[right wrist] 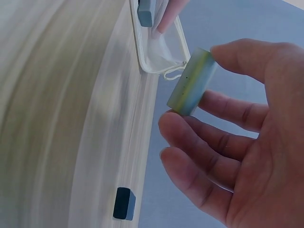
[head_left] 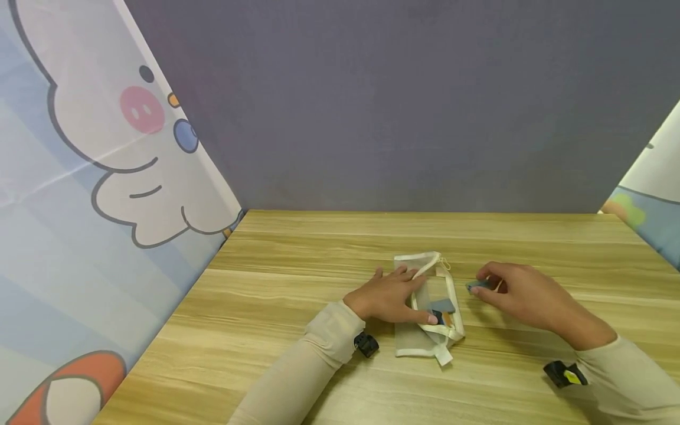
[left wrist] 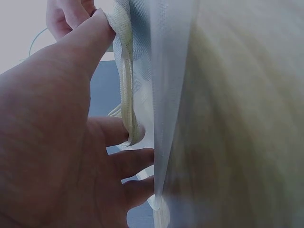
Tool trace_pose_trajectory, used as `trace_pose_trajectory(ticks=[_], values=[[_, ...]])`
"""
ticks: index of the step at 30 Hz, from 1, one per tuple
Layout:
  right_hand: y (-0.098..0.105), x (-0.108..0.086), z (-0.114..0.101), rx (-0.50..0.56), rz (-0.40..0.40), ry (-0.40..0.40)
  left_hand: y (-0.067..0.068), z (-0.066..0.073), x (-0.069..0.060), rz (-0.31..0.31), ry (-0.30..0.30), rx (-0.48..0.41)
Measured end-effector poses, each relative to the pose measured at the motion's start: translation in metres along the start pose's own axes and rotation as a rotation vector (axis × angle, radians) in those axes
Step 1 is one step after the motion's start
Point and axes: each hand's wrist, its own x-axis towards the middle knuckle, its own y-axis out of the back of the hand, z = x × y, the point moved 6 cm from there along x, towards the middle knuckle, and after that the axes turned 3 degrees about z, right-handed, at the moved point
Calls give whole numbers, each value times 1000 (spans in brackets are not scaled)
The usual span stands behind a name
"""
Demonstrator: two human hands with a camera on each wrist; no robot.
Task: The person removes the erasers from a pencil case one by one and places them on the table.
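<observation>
A white mesh zip pouch (head_left: 455, 301) lies on the table with its mouth spread. Inside are a grey-blue block (head_left: 443, 306) and smaller dark and orange pieces. My left hand (head_left: 390, 295) rests over the pouch's left side, fingers spread and fairly straight. Its thumb reaches across the lower part of the mouth; in the left wrist view, fingertips touch the zip edge (left wrist: 126, 90). To the right of the pouch, my right hand (head_left: 523, 295) pinches a small blue-green block (right wrist: 192, 81) between thumb and fingers. That block has a yellow stripe and is apart from the pouch.
A dark blue block (right wrist: 124, 204) sits on the wooden table (head_left: 297, 260) in the right wrist view. Behind the table stands a grey panel (head_left: 414, 106). A cartoon-printed sheet (head_left: 106, 195) hangs at the left, and another printed surface shows at the right.
</observation>
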Motion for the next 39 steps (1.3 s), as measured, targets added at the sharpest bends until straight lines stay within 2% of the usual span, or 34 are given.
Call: trace_pose_trajectory(ticks=[7,17,25,39], values=[[3,-2,4,-3,-6,-9,1,1,-2,6,-4,6],[13,-4,11,-13,37,1,4,3,-3,-2,0,4],[16,-4,16,-17,13,-35,3,2,-4,-8,5,-3],[19,-6,22,-22,0,-24,2,1,-2,-4,-2,-2]])
